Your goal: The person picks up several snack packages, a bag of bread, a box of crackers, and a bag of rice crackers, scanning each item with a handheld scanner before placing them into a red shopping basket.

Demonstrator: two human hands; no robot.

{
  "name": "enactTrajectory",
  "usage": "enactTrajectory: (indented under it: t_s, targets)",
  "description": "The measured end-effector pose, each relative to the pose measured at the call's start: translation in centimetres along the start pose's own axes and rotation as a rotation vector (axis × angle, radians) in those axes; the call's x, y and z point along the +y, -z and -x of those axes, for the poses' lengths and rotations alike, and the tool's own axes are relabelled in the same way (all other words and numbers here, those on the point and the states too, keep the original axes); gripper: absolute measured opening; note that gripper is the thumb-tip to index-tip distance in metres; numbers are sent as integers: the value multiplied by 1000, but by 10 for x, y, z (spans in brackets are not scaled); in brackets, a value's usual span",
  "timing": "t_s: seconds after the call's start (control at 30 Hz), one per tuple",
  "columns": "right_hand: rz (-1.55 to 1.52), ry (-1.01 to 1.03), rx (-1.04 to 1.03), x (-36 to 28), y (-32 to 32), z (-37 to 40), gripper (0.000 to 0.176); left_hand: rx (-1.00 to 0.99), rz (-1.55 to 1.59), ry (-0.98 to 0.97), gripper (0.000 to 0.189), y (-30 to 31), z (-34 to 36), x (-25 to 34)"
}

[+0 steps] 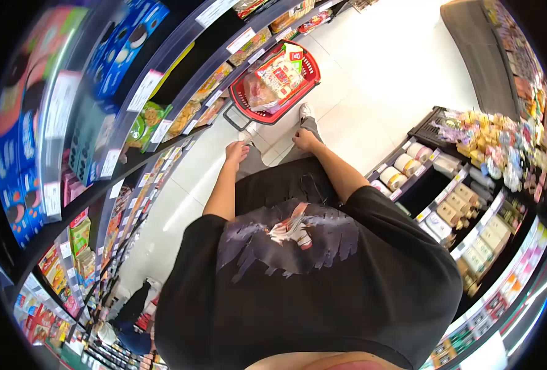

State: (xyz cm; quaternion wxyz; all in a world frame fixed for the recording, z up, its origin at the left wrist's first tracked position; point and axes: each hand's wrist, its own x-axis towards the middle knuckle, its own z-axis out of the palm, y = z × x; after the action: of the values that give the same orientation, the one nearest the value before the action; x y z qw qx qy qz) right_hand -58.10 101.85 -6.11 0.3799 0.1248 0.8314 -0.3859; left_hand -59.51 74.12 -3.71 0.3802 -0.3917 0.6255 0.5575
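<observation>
In the head view my left hand (237, 152) hangs beside my left leg, its fingers loosely extended, with nothing seen in it. My right hand (307, 140) is in front of my right leg with the fingers curled in; no object shows in it. Just beyond my shoes stands a red shopping basket (313, 68) on the floor, its dark handle (235, 117) lowered toward my left foot. Inside the basket lie a printed food package (281, 76), a clear plastic bag (258, 95) and a green-and-white pack (294, 54). Both hands are apart from the basket.
Shelves of packaged food (147, 123) with price tags run close along my left. At right, a display holds wrapped rolls (407, 163), boxes (461, 202) and small plush-like items (483, 135). Pale floor tiles (372, 80) stretch ahead. Another person (131, 320) appears at lower left.
</observation>
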Motion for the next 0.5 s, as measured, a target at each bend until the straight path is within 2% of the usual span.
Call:
enactTrajectory:
  t_s: [0.07,0.13,0.17,0.23,0.3,0.33,0.43,0.47,0.5]
  targets:
    - [29,40,-22,15,30,-40,29,50,97,20,26,-27,-3,17]
    - [131,60,-78,25,64,-62,39,96,163,18,25,-53,-5,26]
    - [109,-87,-71,19,86,-72,40,114,162,43,25,-64,-7,28]
    - [130,-27,111,40,105,-118,35,111,121,28,31,-90,-28,50]
    - [-57,-142,28,55,121,-167,35,117,121,18,33,-113,-57,69]
    - [-229,-69,52,56,129,-179,37,120,110,-26,33,-128,-68,80]
    - [-164,31,124,56,136,-220,43,141,21,-130,36,-158,-115,110]
    - [-112,22,47,56,139,-235,53,164,-52,-183,39,-164,-131,116]
    - [-43,118,180,74,118,-256,63,175,-54,-177,39,-166,-144,122]
